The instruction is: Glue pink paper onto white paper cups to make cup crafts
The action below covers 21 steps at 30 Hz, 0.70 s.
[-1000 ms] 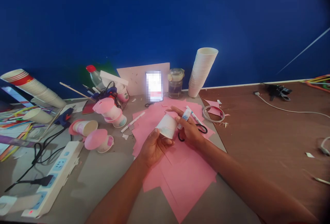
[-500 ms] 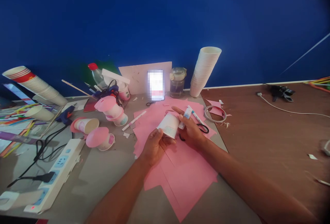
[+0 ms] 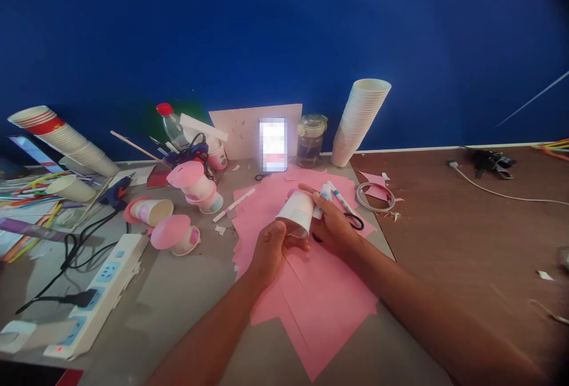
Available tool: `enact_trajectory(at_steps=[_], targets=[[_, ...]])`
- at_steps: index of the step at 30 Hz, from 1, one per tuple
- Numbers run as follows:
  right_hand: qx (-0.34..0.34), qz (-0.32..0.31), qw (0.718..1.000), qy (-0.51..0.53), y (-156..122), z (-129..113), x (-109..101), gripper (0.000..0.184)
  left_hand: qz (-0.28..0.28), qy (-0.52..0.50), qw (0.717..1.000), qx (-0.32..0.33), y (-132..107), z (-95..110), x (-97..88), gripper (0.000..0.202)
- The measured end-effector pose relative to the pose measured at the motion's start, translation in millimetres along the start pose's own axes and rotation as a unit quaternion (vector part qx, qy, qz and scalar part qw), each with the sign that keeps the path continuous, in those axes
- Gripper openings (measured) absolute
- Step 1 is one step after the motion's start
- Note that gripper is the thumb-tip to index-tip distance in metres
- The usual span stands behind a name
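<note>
Cup (image 3: pixel 297 209) tips mouth further toward us than half-second ago, mid-frame over pink paper (image 3: pixel 317 315); our left hand (image 3: pixel 269 246) pinches rim, our right hand (image 3: pixel 332 223) meets base, grip unclear. Light hold, we judge, keeps rim round.

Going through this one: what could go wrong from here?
The paper cup might dent if the left hand, gripping near its rim, squeezes hard. The white tube in the right hand could knock the cup or slip onto the pink paper below. The black scissor handle lies close to the right hand and might get bumped.
</note>
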State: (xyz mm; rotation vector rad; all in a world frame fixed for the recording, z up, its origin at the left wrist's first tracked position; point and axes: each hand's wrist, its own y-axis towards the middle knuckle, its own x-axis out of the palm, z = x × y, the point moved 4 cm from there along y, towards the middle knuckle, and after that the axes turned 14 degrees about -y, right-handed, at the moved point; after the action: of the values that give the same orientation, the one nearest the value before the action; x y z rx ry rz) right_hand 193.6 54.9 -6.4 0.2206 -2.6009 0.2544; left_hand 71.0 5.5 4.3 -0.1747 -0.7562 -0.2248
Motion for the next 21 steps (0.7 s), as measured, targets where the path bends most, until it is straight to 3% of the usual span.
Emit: enact_trajectory(at_steps=[2, 4, 7, 9, 14, 21], targets=[[-0.007, 0.012, 1.0, 0.02, 6.1, 1.6, -5.8, 0.045, 0.013, 0.049, 0.998, 0.048, -1.6, 4.4, -1.8, 0.042], [-0.006, 0.012, 0.999, 0.032, 11.2, 3.5, -10.3, 0.044, 0.052, 0.126, 0.981, 0.135, -3.0, 12.9, -6.4, 0.034], [0.002, 0.002, 0.999, 0.037, 13.6, 6.8, -13.0, 0.044, 0.102, 0.28, 0.908, 0.294, -6.3, 28.1, -11.1, 0.016], [0.017, -0.006, 0.999, 0.041, 11.5, 9.3, -11.2, 0.043, 0.09, 0.367, 0.859, 0.345, -6.4, 31.9, -10.3, 0.021], [0.063, -0.039, 0.995, 0.06, -1.8, 11.4, 3.6, 0.04, 0.032, 0.492, 0.789, 0.366, -4.8, 28.8, -6.5, 0.029], [0.079, -0.053, 0.994, 0.045, -11.8, 11.5, 12.0, 0.037, -0.005, 0.512, 0.774, 0.372, -2.2, 28.3, -8.8, 0.031]])
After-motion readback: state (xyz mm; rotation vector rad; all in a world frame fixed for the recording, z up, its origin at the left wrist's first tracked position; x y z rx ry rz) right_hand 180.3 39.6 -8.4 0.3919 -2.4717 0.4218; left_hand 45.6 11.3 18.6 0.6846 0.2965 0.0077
